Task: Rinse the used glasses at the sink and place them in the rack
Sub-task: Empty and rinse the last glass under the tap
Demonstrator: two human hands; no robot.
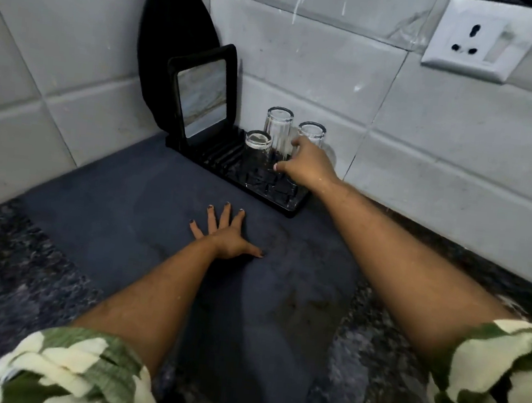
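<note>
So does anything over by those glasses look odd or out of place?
Mostly tidy: three glasses stand upside down in the black rack. The odd item is a small black-framed mirror propped upright in the rack's slots, where a plate would go. Dried drip streaks also mark the wall tiles.

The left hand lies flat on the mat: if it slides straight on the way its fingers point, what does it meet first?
Probably the black rack, at its near edge, below the front glass. The left hand has only bare mat before that, though depth is hard to judge.
</note>
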